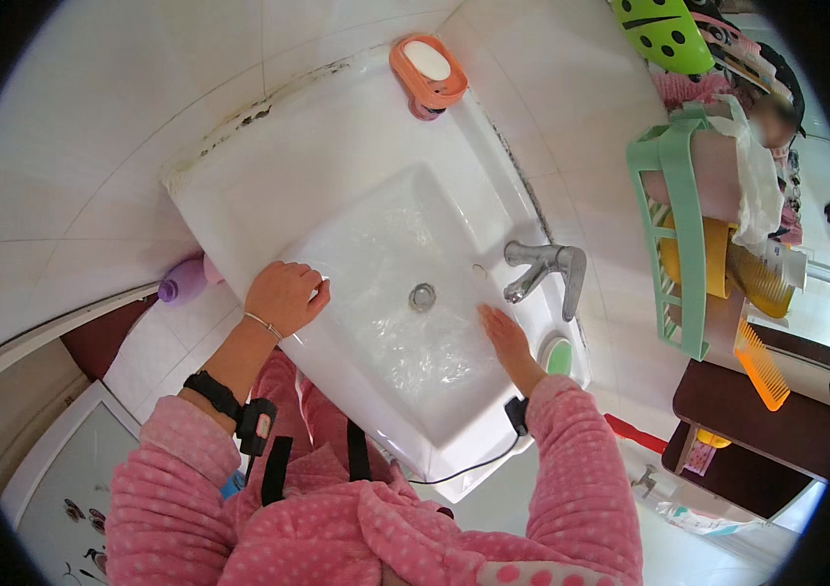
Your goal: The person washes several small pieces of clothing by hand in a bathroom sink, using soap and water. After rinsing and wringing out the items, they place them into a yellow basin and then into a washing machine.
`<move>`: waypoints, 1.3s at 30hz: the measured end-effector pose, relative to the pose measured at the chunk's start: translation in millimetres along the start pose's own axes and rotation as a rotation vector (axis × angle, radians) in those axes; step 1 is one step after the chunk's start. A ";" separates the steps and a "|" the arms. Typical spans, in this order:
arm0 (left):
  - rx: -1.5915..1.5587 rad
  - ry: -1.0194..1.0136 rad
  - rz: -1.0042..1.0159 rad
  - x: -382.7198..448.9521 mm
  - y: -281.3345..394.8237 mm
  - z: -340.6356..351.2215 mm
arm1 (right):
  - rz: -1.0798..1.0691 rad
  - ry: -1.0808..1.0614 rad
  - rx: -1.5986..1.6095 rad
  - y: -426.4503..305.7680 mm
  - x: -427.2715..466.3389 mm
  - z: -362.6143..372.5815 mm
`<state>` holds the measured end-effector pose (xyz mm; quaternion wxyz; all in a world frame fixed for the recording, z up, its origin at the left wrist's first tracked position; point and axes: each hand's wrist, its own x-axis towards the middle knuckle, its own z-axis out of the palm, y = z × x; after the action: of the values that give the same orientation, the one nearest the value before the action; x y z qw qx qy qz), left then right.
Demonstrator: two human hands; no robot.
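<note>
My left hand (287, 297) is over the left front rim of a white ceramic washbasin (268, 176). Its fingers curl downward and hide the palm. Inside the basin's right side, my right hand (509, 340) stretches its fingers along the wall, with no object visible in it. Just above that hand is a chrome single-lever faucet (543, 267). Clear, rippled water (400, 344) glints in the basin, around and over a round metal drain plug (422, 297). Beside my right wrist, a green bar, apparently soap, sits in a small white dish (548, 353).
An orange soap dish (451, 89) with white soap stands on the basin's far corner. At right hang a mint-green plastic rack (697, 242) and an orange comb (759, 366), near brown shelves (737, 399). A cable (484, 469) runs from my right wrist. A purple bottle (184, 280) is lower left.
</note>
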<state>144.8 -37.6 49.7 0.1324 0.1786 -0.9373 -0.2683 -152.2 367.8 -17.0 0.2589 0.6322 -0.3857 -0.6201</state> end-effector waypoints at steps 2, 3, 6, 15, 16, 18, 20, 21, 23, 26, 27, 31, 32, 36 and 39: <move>0.003 0.019 -0.001 -0.6 0.1 0.1 | 0.091 0.039 -0.016 10.7 51.0 3.7; 0.002 0.020 0.000 -1.2 0.4 -0.2 | 0.114 0.053 -0.005 18.2 66.2 2.5; 0.003 0.011 -0.002 -1.1 1.0 -2.1 | 0.220 0.099 0.183 39.8 76.1 -5.7; 0.074 -0.114 -0.038 4.9 6.1 -3.0 | 0.310 -0.472 1.482 1.9 -56.2 -154.9; 0.080 -0.114 -0.027 5.8 6.3 -3.1 | 0.325 -0.530 1.684 -1.4 -38.4 -169.7; 0.089 -0.145 -0.016 6.3 7.2 -3.0 | 0.305 -0.601 2.055 -2.8 1.0 -200.6; 0.087 -0.175 -0.036 6.4 8.0 -2.5 | 0.421 -0.416 2.398 2.3 28.0 -207.8; 0.091 -0.198 -0.043 6.5 8.0 -2.3 | 0.580 -0.216 2.563 6.0 32.2 -203.1; 0.148 -0.271 0.010 7.3 6.7 0.2 | 0.792 -0.064 2.605 12.7 19.6 -183.6; 0.340 -0.516 0.107 13.6 0.4 7.6 | 0.705 -0.529 1.836 17.5 -36.1 -139.9; 0.420 -0.622 0.145 17.9 -1.6 12.2 | 0.569 -0.549 1.622 17.5 -53.9 -136.8; 0.767 -1.057 0.411 57.6 -12.6 31.3 | 0.403 -0.438 1.605 6.8 -67.9 -177.7; 0.934 -1.078 0.533 73.8 -12.4 38.8 | 0.307 -0.447 1.744 2.4 -65.9 -192.7; 1.151 -0.939 0.629 158.7 -8.9 73.5 | 0.470 -0.334 0.993 -6.9 -56.1 -172.8; 1.421 -0.676 0.785 192.4 -6.1 90.3 | 0.508 -0.662 1.216 -0.6 -58.8 -147.7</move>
<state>-58.0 -79.4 1.5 -0.2119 -0.2052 -0.8653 0.4052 -2.9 393.5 31.1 -0.1316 0.3351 -0.8537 -0.3762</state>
